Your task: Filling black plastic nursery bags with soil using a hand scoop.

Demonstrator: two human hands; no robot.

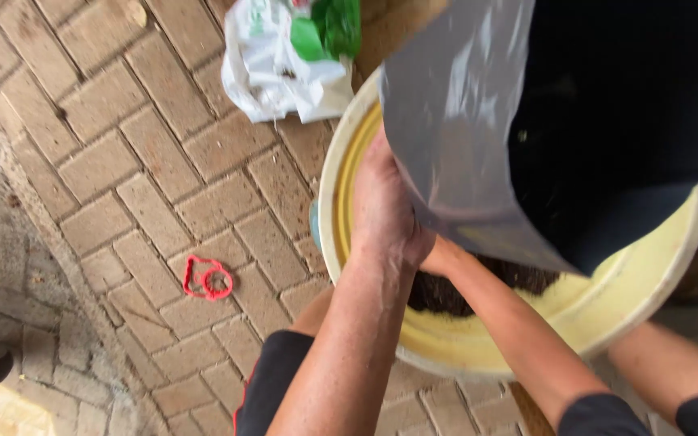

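Brick paving; yellow bucket (pixel 648 282) holds dark soil (pixel 446 295); left hand (pixel 381 210) fingers grip grey bag (pixel 454 121) (right hand hidden).

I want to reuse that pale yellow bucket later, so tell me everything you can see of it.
The yellow bucket is round, pale cream-yellow and looks like plastic, with a thick rolled rim. It sits on the brick paving, seen from above, its upper side hidden. Dark soil lies inside. A large bag, grey outside and black within, hangs over it, covering most of the opening. The left hand presses the bag just inside the rim; the right forearm reaches in beneath the bag, its hand hidden.
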